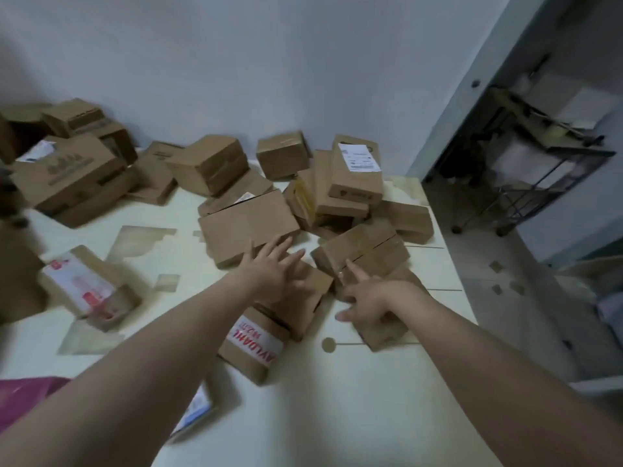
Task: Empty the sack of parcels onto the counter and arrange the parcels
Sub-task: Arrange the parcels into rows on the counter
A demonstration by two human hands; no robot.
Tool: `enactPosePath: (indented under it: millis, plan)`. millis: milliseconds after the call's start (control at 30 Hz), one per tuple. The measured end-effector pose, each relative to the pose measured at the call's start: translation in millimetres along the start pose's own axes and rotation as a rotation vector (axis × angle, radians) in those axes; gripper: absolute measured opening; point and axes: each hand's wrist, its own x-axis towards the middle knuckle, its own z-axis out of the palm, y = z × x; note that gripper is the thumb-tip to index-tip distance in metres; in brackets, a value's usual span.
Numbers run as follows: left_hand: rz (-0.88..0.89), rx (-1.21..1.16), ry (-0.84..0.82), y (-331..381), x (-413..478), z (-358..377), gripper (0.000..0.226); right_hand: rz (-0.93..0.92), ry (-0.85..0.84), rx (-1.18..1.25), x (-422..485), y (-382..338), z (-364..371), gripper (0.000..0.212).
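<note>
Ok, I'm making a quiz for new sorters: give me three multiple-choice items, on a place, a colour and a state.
1. Where is the parcel with the white shipping label? A. On the floor B. Atop the pile by the wall C. Under the counter
2. What colour is the lettering on the taped parcel? A. Red B. Green C. Black
3. How is the left hand? A. Fisted B. Gripping a sack C. Open, fingers spread
Answers: B, it rests on other boxes near the wall; A, red letters on white tape; C, straight fingers reach over a box.
</note>
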Motion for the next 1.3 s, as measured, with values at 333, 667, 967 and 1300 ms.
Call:
enactPosePath:
  millis: [333,667,967,1300]
  plan:
    - [-0.383,-0.489,0.599,30.4,88.6,-75.3,0.046,-0.222,0.962,-0.03,30.7,11.8,-119.5,0.049]
    - [-0.232,-0.73,0.35,58.8,216.8,-89.0,0.072,-0.046,0.692,0.249,98.3,89.1,-143.4,0.074]
    - [-0.066,-0.498,0.295,126.3,191.0,-84.7,0.065,-0.002,0.732,0.637,99.5,148.7,-82.5,0.055]
    - [-0.16,-0.188,0.519,145.9,109.7,-52.1,0.058,-0.158,0.709,0.814,50.8,146.8,-34.5,0.017]
